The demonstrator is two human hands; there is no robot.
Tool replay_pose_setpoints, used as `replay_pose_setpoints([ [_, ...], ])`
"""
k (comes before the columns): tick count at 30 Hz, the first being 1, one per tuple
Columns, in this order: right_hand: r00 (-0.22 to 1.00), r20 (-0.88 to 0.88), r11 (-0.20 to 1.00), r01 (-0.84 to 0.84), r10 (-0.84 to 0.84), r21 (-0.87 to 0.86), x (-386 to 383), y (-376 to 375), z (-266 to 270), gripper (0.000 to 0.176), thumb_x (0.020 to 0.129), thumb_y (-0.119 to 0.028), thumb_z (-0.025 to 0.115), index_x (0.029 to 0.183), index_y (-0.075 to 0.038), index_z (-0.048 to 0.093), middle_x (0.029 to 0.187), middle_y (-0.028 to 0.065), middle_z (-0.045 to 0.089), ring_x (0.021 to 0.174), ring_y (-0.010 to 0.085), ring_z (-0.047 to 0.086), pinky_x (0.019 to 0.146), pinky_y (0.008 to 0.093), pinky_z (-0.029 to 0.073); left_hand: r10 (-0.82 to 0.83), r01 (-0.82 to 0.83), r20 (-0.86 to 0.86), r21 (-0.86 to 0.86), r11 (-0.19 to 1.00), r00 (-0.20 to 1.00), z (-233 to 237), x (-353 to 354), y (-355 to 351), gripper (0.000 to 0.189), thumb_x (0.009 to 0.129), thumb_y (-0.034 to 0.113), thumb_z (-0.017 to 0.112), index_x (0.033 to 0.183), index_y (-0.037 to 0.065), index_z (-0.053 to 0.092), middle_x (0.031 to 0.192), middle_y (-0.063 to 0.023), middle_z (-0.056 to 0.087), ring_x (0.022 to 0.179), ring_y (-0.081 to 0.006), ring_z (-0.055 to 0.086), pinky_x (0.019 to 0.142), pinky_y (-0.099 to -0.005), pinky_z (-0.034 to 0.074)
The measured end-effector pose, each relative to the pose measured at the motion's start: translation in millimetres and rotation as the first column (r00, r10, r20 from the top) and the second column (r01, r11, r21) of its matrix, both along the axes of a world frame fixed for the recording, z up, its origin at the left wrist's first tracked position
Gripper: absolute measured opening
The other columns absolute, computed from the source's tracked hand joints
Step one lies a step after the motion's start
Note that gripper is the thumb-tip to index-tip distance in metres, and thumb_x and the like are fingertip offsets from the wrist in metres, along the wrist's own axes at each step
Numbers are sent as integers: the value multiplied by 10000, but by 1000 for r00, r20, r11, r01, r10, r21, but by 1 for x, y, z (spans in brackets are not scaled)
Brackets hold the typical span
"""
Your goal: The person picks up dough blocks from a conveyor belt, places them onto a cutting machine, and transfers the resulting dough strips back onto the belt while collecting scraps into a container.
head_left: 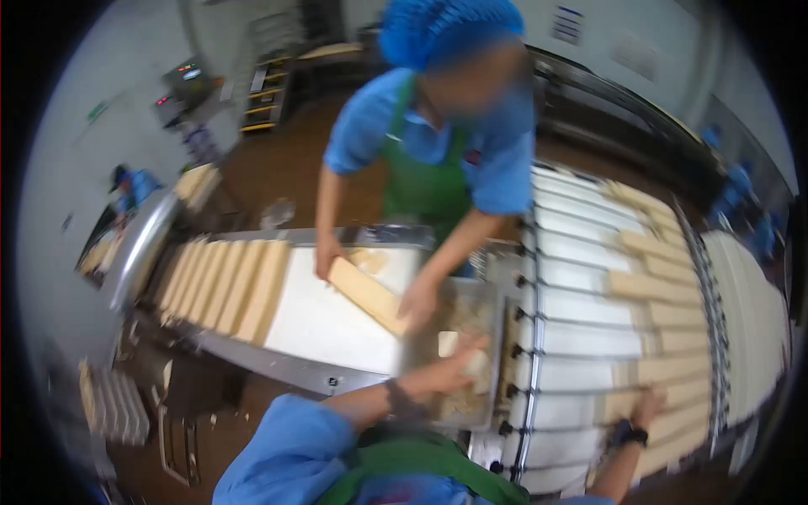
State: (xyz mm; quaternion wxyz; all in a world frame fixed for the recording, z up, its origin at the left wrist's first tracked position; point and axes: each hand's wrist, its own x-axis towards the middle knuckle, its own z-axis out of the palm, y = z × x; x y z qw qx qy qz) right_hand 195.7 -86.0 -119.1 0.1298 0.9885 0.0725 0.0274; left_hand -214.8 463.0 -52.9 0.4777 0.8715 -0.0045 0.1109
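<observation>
My left hand [450,372], smeared by motion, reaches over a metal tray [498,337] of pale scraps. A whitish piece [449,342] shows right by its fingers; whether it is held I cannot tell. My right hand [646,407], fingers extended, lies on one of the long pale slabs [673,368], which look like dough or wafer, on the right-hand conveyor. Across from me, a co-worker's two hands [418,305] hold a similar slab [364,295] at both ends, tilted over the white belt [316,316].
More slabs [223,286] lie side by side on the left of the belt. Dark crossbars [581,324] span the right-hand conveyor [572,290]. The co-worker [429,160] stands opposite, behind the belt. A curved metal cover [145,244] stands at the far left end, with ridged trays [118,402] below.
</observation>
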Motion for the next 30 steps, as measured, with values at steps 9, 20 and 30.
replay_pose_setpoints([
  [9,837,440,600,-542,325,588,-168,298,102,459,764,-307,780,1110,-68,597,1178,201,581,1153,387,526,937,494,432,567,-571,-117,-317,757,816,-13,-103,78,423,849,47,643,1254,60,521,919,-66,580,828,-126,585,725,-292,515],
  [20,658,237,314,-605,715,732,-318,514,99,225,835,-308,657,793,-89,682,969,131,674,1063,352,583,905,493,426,971,-823,137,561,86,194,-85,-314,215,432,861,221,653,1221,0,563,1175,-181,586,1016,-344,577,863,-424,477],
  [30,467,-261,512,-562,845,650,-428,717,52,475,845,-355,647,1218,-66,593,1429,246,395,1361,430,283,1098,562,223,906,-626,-418,690,364,65,-114,-406,278,986,789,575,678,1384,-138,345,1418,-331,396,1338,-463,350,1111,-515,274],
])
